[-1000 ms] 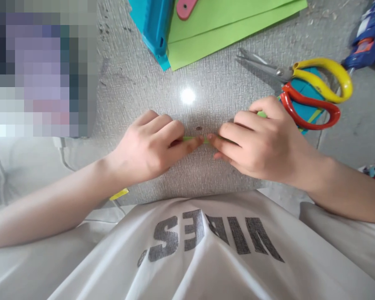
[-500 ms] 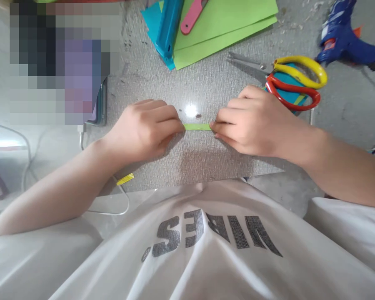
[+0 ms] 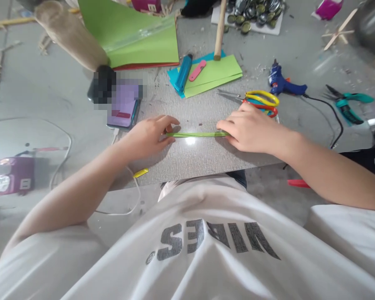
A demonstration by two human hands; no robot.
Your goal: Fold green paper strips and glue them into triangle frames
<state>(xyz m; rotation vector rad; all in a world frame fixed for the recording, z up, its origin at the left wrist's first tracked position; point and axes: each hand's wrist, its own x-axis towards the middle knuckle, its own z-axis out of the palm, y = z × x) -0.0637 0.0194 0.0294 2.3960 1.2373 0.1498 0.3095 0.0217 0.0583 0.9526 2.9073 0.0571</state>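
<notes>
A narrow green paper strip [image 3: 195, 134] lies across the grey table between my hands, folded lengthwise and loosely layered. My left hand [image 3: 150, 134] is at its left end, thumb and forefinger spread apart around the tip. At the other end, the fingers of my right hand [image 3: 246, 129] are closed on the strip. Just beyond that hand lie scissors [image 3: 262, 99] with one yellow and one red handle, partly hidden by it, on blue paper.
Green paper sheets [image 3: 220, 77] carry a blue cutter [image 3: 184, 74] and a pink folding knife [image 3: 197, 71]. A glue gun [image 3: 283, 81] and pliers [image 3: 346, 102] lie right. At left, a phone [image 3: 123, 106] has a white cable. Bottle caps [image 3: 253, 14] are heaped at the back.
The view has widened, showing more table. My hands have moved apart along the strip, so more of it shows. My left thumb and forefinger have spread from a pinch.
</notes>
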